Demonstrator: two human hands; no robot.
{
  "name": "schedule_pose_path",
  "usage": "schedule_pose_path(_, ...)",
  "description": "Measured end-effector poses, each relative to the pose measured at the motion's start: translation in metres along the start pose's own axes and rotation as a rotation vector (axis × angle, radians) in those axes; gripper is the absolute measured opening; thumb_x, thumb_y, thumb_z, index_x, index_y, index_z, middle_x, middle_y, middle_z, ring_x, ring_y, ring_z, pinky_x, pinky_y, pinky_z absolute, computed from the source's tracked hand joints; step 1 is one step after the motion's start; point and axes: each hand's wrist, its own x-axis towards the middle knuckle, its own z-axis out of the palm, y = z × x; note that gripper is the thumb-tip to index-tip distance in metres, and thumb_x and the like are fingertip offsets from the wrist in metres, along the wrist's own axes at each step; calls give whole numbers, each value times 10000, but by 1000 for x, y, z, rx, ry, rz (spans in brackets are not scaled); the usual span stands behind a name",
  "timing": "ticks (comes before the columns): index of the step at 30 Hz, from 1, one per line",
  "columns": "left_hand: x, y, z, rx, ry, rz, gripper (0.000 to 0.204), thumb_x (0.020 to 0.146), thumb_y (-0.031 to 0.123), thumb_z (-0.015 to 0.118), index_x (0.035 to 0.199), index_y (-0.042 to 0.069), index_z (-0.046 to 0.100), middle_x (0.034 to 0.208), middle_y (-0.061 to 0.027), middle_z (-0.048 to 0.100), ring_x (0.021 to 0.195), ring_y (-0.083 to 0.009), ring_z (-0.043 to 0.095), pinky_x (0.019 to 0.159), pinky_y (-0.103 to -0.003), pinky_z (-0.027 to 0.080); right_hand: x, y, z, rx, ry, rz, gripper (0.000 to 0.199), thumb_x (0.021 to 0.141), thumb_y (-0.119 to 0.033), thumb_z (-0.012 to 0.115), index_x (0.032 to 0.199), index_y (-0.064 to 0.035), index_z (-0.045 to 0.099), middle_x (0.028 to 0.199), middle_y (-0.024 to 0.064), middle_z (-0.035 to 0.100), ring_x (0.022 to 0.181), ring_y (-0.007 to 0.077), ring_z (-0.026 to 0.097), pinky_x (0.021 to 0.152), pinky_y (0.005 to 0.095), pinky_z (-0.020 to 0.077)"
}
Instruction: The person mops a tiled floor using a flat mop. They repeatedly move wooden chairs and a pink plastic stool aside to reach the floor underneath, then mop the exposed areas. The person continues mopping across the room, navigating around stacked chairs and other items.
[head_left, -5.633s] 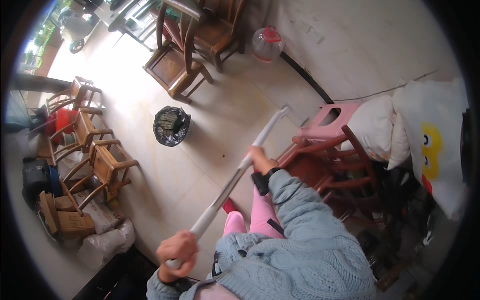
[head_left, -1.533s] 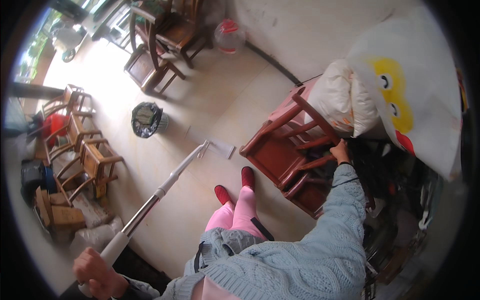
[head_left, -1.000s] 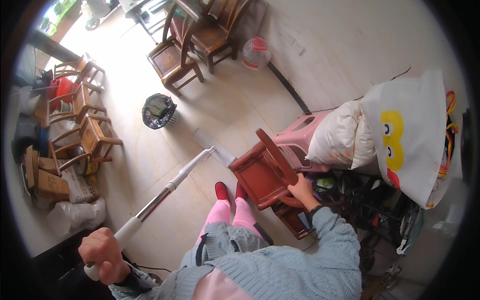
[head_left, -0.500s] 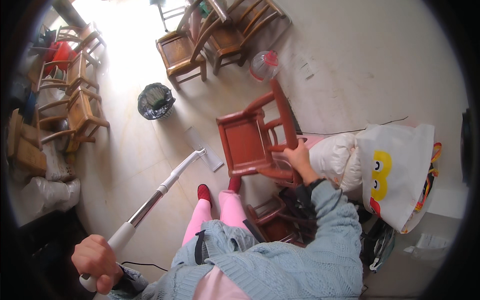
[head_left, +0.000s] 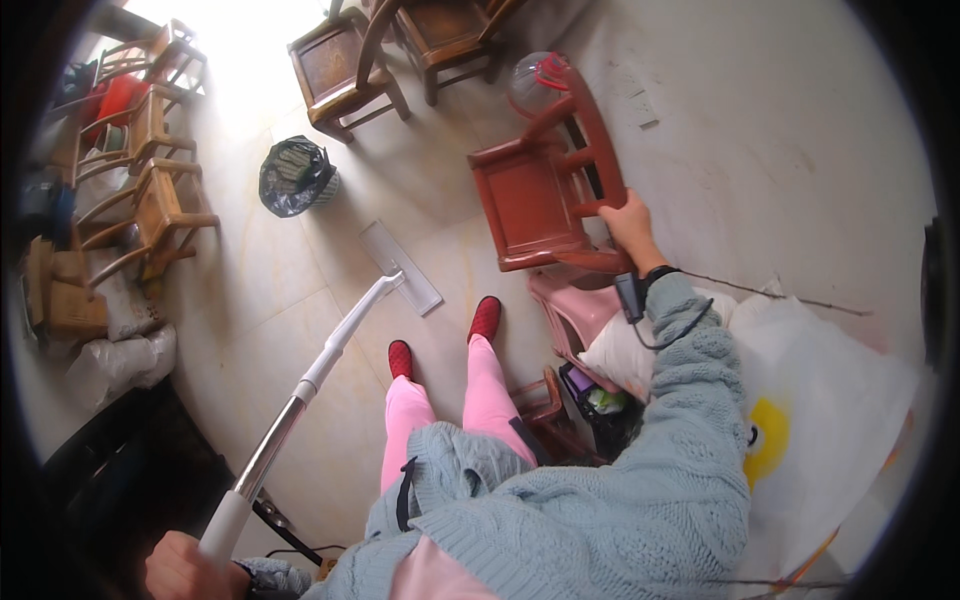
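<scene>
My left hand (head_left: 185,568) is closed round the white grip of a flat mop (head_left: 285,425) at the lower left. The mop's pole slants up and away to a flat rectangular head (head_left: 402,270) on the floor, ahead of my red shoes. With my arm stretched out to the right, my right hand (head_left: 628,222) grips the back of a small reddish-brown wooden chair (head_left: 530,195). Its seat faces up toward me, and its back is toward the wall. Whether its legs touch the floor is hidden.
A bin with a black bag (head_left: 295,178) stands ahead. Brown wooden chairs (head_left: 340,70) are at the top, with more (head_left: 160,210) along the left. Beside my right arm are a pink plastic chair (head_left: 575,312), a white bag (head_left: 830,400) and a wall. A clear container (head_left: 537,85) lies behind the chair.
My right hand has carried the chair forward and to the right, toward the wall. I have moved ahead, and the left hand still holds the mop.
</scene>
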Motion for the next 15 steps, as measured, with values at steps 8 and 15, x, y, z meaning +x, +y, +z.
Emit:
schedule_pose_path(8,46,-34,38,17,10,-4,195,610,54,520,521,112,356,419,28,403,342,-62,324,431,-240,239,107,160,-61,-209,140,19,447,687,-198,659,1065,16,551,968,228,621,923,371,593,807,419,470)
schedule_pose_path(15,54,-37,53,36,-25,-45,196,634,55,522,525,106,368,420,36,387,342,-71,318,438,-237,270,112,189,-47,-406,383,109,421,763,-56,536,1175,6,474,1128,253,506,1068,398,483,923,433,395)
